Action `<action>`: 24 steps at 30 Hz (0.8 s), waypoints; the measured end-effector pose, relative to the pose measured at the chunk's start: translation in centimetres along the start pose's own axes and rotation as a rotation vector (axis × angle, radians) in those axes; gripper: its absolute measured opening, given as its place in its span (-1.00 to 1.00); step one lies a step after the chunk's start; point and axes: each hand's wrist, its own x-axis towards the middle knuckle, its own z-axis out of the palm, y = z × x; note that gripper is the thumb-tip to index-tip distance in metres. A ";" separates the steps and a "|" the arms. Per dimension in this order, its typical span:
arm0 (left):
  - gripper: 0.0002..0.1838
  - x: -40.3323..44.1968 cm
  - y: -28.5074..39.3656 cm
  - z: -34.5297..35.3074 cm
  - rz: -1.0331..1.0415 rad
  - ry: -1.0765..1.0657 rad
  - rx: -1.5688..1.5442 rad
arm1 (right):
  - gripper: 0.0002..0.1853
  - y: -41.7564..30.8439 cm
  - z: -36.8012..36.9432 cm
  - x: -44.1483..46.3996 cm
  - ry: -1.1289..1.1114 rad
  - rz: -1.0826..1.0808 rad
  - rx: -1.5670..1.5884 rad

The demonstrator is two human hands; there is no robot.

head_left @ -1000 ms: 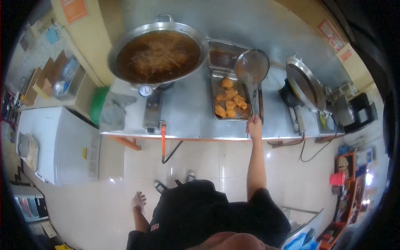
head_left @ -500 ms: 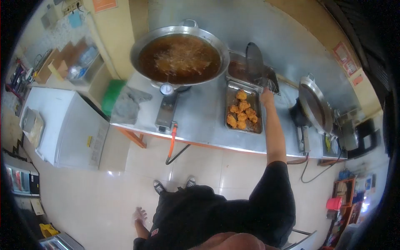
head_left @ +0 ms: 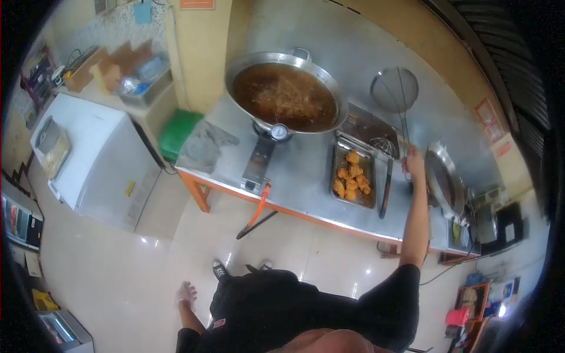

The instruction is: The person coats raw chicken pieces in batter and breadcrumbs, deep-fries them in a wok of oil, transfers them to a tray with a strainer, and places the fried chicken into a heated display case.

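My right hand (head_left: 414, 163) is closed round the handle of a round mesh strainer (head_left: 394, 90), whose basket is raised near the metal backsplash. To its left, pieces of fried food (head_left: 352, 177) lie in a metal tray (head_left: 371, 204). Behind that sits a second tray (head_left: 359, 120) with a wire utensil (head_left: 384, 146) in it. A dark-handled tool (head_left: 386, 189) lies right of the food tray. Bubbling brown oil (head_left: 285, 97) fills a large wok (head_left: 233, 63) with a dial thermometer (head_left: 279, 132). My left hand (head_left: 186, 293) hangs low over the floor, fingers apart, holding nothing.
Another wok (head_left: 442, 179) stands at the counter's right. A burner (head_left: 257, 165) with an orange hose (head_left: 256, 212) is under the large wok. Grey cloth (head_left: 206, 147) lies on the left end, beside a green bin (head_left: 178, 133). A white freezer (head_left: 103, 159) is at far left.
The strainer has gone from over the trays to the right, up against the backsplash, with my right hand. The view has turned, shifting the counter. My left hand still hangs low.
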 end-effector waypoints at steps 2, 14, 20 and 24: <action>-0.38 0.7 0.6 -0.7 -0.003 -0.008 -0.006 | -0.69 -3.5 -0.7 -1.1 -0.073 -0.097 0.020; -0.39 -0.8 -0.1 -3.4 0.016 0.001 -0.002 | -0.77 -12.3 12.0 1.0 -0.399 -0.411 -0.590; -0.37 -0.5 -4.5 -5.7 -0.072 0.065 -0.052 | -0.74 -16.3 8.7 -3.1 -0.708 0.116 -0.080; -0.47 -0.2 -7.5 -6.9 -0.099 0.093 -0.126 | -0.73 -17.7 11.5 -3.6 -0.821 0.106 -0.132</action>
